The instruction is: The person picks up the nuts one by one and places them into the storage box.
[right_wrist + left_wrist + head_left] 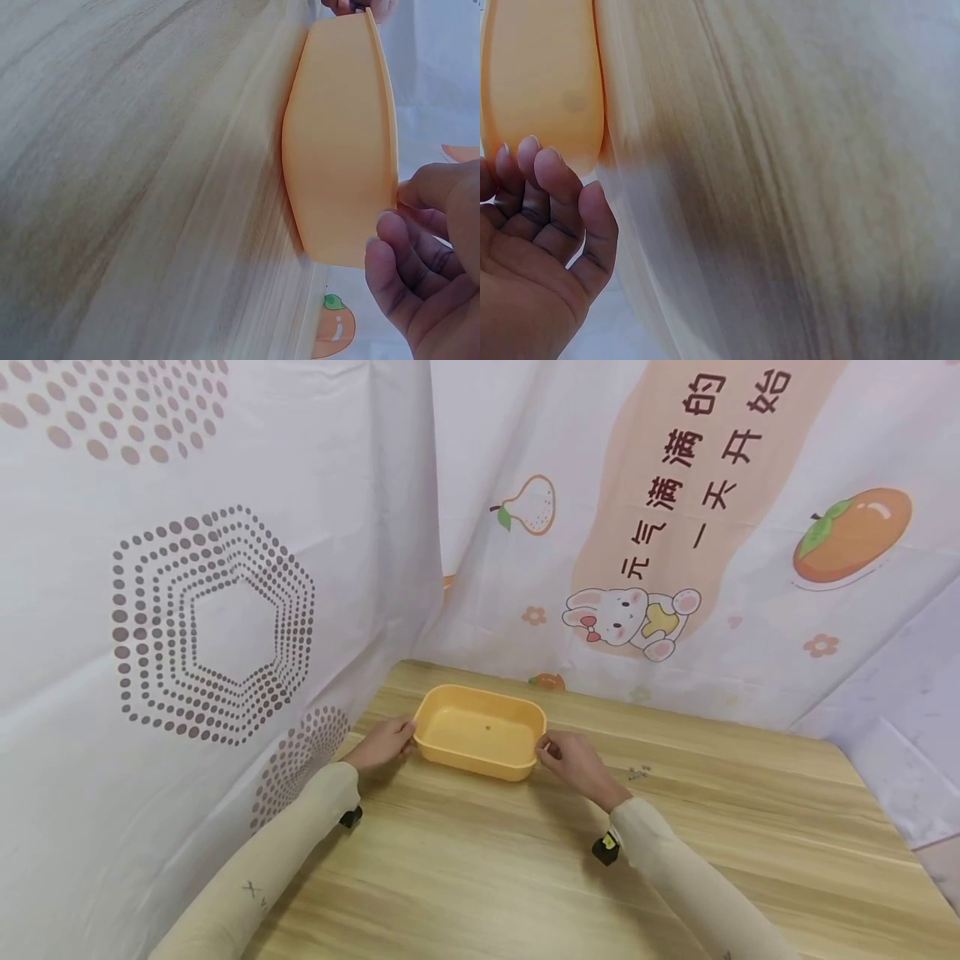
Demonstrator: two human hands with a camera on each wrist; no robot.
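A shallow yellow-orange plastic basin [480, 766] stands near the back left of the wooden table, one small dark piece [488, 727] on its floor. The left hand [384, 742] grips the basin's left end, fingers bent at the rim. In the left wrist view, the fingertips of this hand [544, 240] overlap the basin [544, 75]. At the other end, the right hand [573, 760] pinches the rim between thumb and forefinger. Up close in the right wrist view, the right hand's [431, 247] remaining fingers curl beside the basin's wall [337, 150].
Several tiny grey pieces [639, 772] lie on the table [465, 877] to the right of the right hand. Printed cloth [525, 610] hangs along the table's back edge, and another patterned cloth [225, 635] hangs close by the left arm.
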